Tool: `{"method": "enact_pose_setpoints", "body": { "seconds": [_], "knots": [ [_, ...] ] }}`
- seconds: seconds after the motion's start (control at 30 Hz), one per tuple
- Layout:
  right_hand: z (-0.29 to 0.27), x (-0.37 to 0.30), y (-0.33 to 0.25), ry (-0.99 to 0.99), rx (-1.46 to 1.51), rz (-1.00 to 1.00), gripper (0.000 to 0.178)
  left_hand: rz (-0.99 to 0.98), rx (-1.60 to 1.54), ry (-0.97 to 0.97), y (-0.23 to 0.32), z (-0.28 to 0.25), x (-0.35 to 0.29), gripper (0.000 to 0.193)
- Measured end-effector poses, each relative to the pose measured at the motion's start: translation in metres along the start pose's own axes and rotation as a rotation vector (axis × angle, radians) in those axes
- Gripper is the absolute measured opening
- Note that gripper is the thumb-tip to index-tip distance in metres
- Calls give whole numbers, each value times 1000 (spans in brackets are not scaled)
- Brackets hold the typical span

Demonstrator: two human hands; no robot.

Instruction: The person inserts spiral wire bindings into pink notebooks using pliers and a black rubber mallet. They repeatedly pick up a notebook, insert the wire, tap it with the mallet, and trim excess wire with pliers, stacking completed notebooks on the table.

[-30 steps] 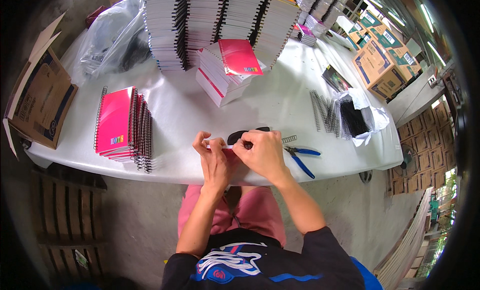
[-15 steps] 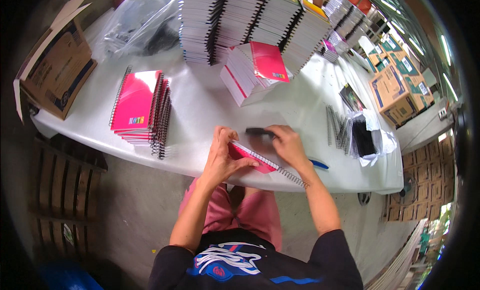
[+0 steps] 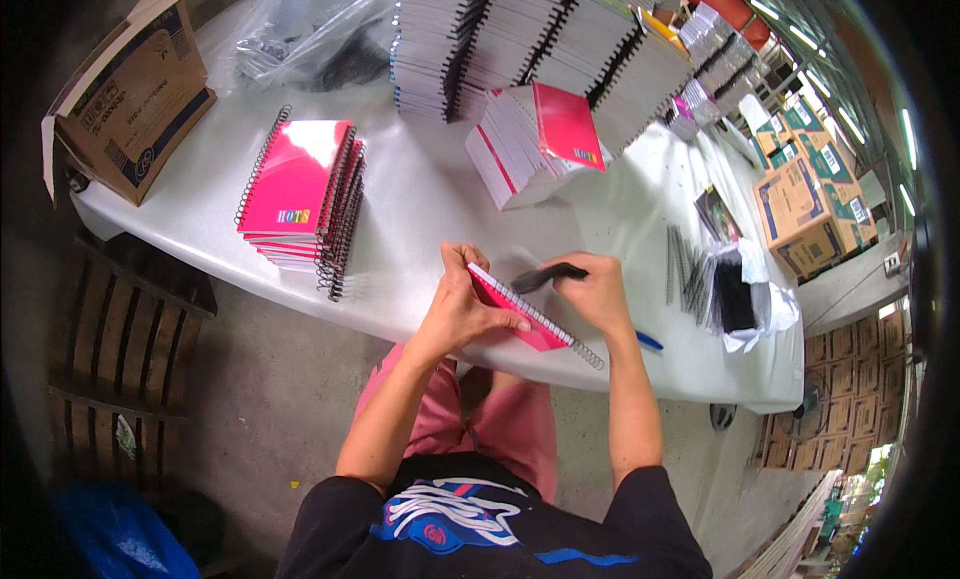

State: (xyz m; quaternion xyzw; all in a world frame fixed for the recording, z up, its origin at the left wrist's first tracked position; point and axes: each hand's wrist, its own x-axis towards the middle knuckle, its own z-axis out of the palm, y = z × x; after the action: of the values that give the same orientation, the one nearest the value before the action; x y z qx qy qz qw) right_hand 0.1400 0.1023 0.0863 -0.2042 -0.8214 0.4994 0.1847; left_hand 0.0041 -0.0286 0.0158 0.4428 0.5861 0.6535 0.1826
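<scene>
My left hand (image 3: 463, 314) grips a small notebook (image 3: 543, 337) with a red cover, its bound edge turned up, near the table's front edge. A metal spiral coil (image 3: 590, 353) runs along that edge, and its free end sticks out past the lower right corner. In my closed right hand (image 3: 598, 291) is a black handheld tool (image 3: 540, 277), its wide end beside the coil; its exact kind I cannot make out. To the left stands a stack of red spiral notebooks (image 3: 300, 184). Beyond my hands, a red cover lies on a pile of unbound notebooks (image 3: 515, 159).
A blue pen-like tool (image 3: 648, 340) lies right of my right hand. Loose coils (image 3: 685, 269) and a paper-lined bin of dark coils (image 3: 738, 294) are farther right. Tall stacks of bound books (image 3: 520, 39) stand behind. Cardboard boxes (image 3: 140, 99) flank the white table (image 3: 400, 199).
The coil's free end beyond the notebook has become shorter. The black tool, blurred before, now shows more sharply beside the bound edge. The whole view has shifted slightly.
</scene>
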Motion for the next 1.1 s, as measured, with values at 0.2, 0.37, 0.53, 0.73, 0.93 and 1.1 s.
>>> {"method": "enact_pose_setpoints", "body": {
  "seconds": [0.2, 0.37, 0.53, 0.73, 0.93, 1.1],
  "knots": [
    [5, 11, -3, 65, -268, 117, 24, -10, 57, -21, -1, 0, -2, 94],
    [25, 6, -15, 38, -162, -28, 23, 40, 71, -35, -3, -3, -6, 91],
    [-17, 0, 8, 105, -421, 13, 39, 5, -48, 28, 1, 4, -4, 69],
    [-69, -103, 47, 247, -745, 213, 58, -88, -453, 175, 7, -6, -11, 33],
    [-26, -150, 64, 450, -951, 288, 45, 218, -31, 328, 35, 13, -17, 85],
    [15, -114, -57, 578, -182, -93, 31, 525, 294, 398, 51, 11, -18, 100]
  ]
}}
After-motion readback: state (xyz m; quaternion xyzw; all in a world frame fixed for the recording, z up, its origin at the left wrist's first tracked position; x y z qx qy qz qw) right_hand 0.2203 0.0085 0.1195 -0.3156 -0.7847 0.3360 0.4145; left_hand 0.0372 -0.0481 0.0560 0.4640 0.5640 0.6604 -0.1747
